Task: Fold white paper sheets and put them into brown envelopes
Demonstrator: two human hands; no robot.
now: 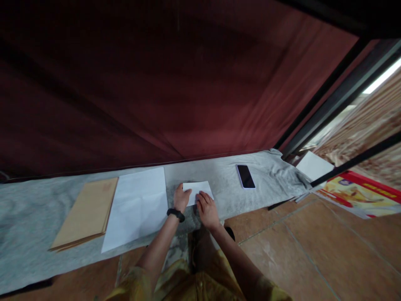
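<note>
A small white sheet of paper [199, 190], apparently folded, lies on the grey cloth in front of me. My left hand [181, 198], a black band on its wrist, grips the paper's left edge with the thumb on top; its other fingers are partly hidden. My right hand [206, 209] rests palm down on the lower right part of the paper, its fingers extended over the surface. To the left lies a stack of large white sheets [138, 207]. Beyond that, brown paper envelopes or folded sheets [86, 211] sit in a pile.
A phone [246, 176] with a dark screen lies right of my hands. Grey cloth [225, 171] covers the long narrow surface, with a dark red fabric wall [188, 92] behind. Dark metal bars [316, 100] and a red-and-yellow printed box [360, 192] are at the right.
</note>
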